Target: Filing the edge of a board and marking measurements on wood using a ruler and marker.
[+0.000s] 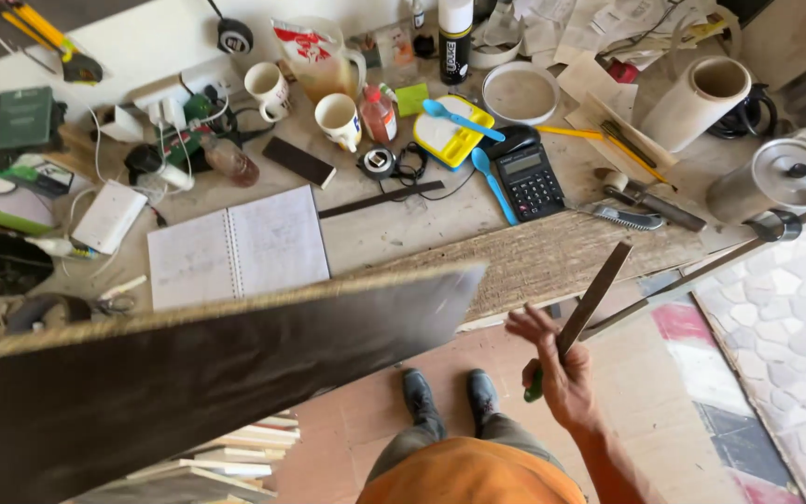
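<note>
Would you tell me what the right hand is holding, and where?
The right hand grips a thin dark strip at its lower end, along with a green pencil.

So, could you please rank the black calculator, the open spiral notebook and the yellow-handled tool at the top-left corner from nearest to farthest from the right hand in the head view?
From the right hand, which holds a dark flat strip:
1. Black calculator, on the bench up and slightly left of the hand.
2. Open spiral notebook, further left, mid-bench.
3. Yellow-handled tool, at the far top-left corner.
</note>
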